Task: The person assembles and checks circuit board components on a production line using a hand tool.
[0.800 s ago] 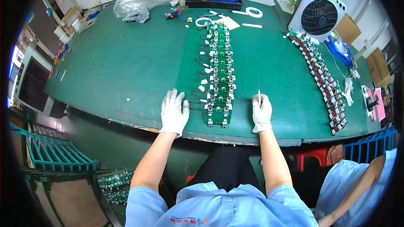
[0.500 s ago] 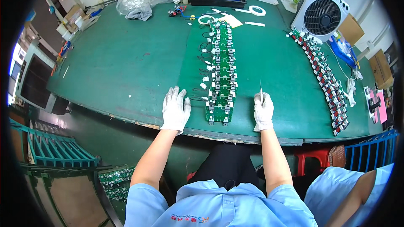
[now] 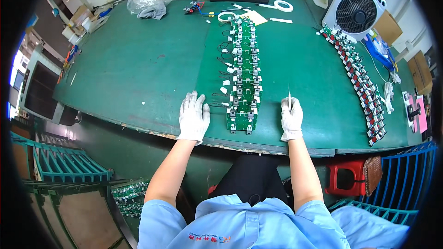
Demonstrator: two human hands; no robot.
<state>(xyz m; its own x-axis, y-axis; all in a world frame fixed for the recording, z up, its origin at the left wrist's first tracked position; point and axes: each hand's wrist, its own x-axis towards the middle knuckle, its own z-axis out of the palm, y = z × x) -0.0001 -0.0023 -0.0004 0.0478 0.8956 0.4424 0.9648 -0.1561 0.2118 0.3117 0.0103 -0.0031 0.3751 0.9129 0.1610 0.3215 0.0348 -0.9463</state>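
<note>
A long row of green circuit boards runs away from me down the middle of the table, with black parts and white connectors on dark wires along its left side. My left hand, in a white glove, rests flat on the green tabletop left of the near boards, its fingers spread. On the right of the row, my gloved right hand is closed round a slim, pale tool with a thin point directed away from me. Its exact kind is too small to make out. Neither hand touches the boards.
A second row of boards with red parts curves along the right, below a grey fan. Tape rolls, paper and a black tray lie at the back. A red stool and another person's blue clothing are at lower right.
My hands keep nearly the same places and grips, while the view shifts slightly. At lower right, the other person's bare arm has left the view and more of the red stool shows.
</note>
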